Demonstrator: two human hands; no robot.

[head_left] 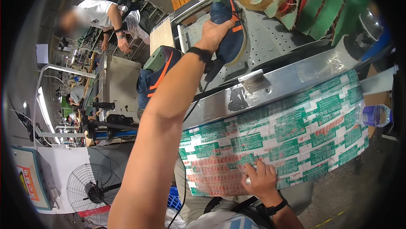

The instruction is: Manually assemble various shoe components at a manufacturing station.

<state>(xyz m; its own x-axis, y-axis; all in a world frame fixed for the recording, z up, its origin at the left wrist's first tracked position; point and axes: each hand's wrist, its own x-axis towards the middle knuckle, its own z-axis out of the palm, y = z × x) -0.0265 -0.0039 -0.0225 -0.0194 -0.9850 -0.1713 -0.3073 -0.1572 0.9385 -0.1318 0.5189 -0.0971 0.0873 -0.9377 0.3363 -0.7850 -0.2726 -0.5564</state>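
My left hand [215, 35] reaches far forward and is closed on a navy blue shoe [231, 47] with orange stripes and a green last in its opening. The shoe lies on a grey perforated metal plate [266, 34] scattered with small drops. A matching shoe [158, 74], also on a green last, stands to the left, partly behind my forearm. Close to my body, my right hand [262, 179] is curled over a panel [292, 144] covered in green and white tape. Its fingers hold something small and whitish, mostly hidden.
Green and red fabric strips [321, 5] hang over the plate's far right. A metal rail [287, 81] borders the plate's near side. At right is a plastic bottle [375, 115]; at lower left, a fan [94, 191]. Another person [99, 15] works at the upper left.
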